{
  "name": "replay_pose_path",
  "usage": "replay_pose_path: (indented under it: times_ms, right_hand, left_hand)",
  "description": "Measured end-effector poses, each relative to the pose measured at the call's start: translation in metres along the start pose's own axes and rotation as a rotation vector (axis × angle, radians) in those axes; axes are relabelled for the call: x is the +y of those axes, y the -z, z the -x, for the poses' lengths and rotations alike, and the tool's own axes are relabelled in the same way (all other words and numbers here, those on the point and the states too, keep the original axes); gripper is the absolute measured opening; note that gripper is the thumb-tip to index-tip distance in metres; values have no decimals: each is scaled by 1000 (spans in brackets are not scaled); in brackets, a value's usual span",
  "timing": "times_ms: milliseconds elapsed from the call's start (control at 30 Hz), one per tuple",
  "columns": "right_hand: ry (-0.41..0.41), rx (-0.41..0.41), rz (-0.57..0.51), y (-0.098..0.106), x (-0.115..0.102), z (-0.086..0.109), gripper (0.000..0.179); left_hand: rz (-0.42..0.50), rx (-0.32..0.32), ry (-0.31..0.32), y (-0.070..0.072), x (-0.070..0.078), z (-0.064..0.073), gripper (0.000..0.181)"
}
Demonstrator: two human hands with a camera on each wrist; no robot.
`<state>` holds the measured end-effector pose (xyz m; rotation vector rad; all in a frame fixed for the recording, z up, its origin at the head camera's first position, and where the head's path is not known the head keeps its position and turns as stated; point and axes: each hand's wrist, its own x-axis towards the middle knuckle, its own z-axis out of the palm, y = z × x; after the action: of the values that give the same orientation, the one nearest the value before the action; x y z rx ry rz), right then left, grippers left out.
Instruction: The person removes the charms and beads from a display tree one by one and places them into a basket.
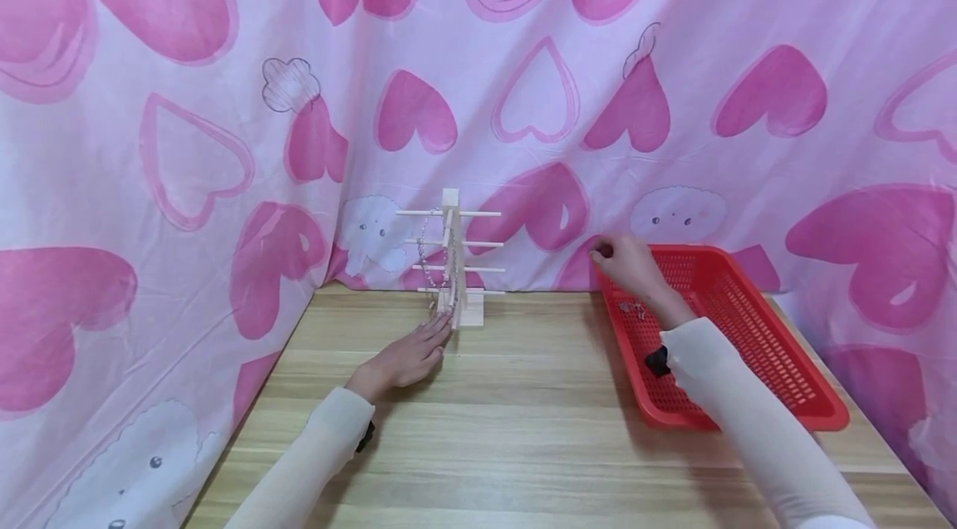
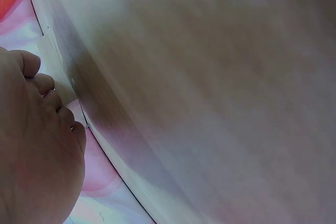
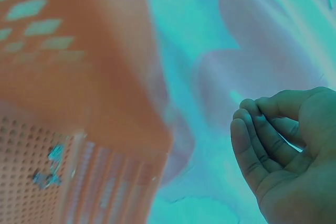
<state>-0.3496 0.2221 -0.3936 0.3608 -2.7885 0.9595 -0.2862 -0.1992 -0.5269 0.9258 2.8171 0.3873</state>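
A pale wooden rack (image 1: pixel 450 255) with several horizontal rods stands at the back of the table, and a silvery beaded chain (image 1: pixel 423 251) hangs from its left-side rods. My left hand (image 1: pixel 409 353) reaches to the foot of the rack, fingers extended against its base. Seen in the left wrist view, that hand (image 2: pixel 39 140) shows its palm side. Above the far left corner of a red basket (image 1: pixel 736 330) is my right hand (image 1: pixel 626 267). In the right wrist view its fingers (image 3: pixel 257 153) curve in towards the thumb; I cannot tell whether something small is between the tips.
Small silvery jewellery (image 1: pixel 631 311) lies on the basket floor near the left wall. The basket sits at the right of the wooden table (image 1: pixel 478 429). A pink heart-patterned curtain (image 1: pixel 538 97) hangs behind the table and along its sides.
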Motion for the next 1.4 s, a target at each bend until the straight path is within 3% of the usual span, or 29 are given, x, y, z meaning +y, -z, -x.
replay_pose_path:
  times_ms: [433, 800, 1133, 1400]
  right_hand:
    - [122, -32, -45, -12, -62, -9, 24]
    - [263, -6, -117, -28, -115, -16, 16]
    - [304, -44, -132, -45, -158, -23, 20]
    - [307, -69, -200, -61, -179, -27, 24]
  left_hand:
    - [-7, -16, 12, 2, 0, 1, 59]
    - [-28, -41, 30, 1, 2, -1, 61]
    - [-55, -34, 28, 0, 1, -2, 60]
    - [-57, -27, 22, -1, 1, -2, 60]
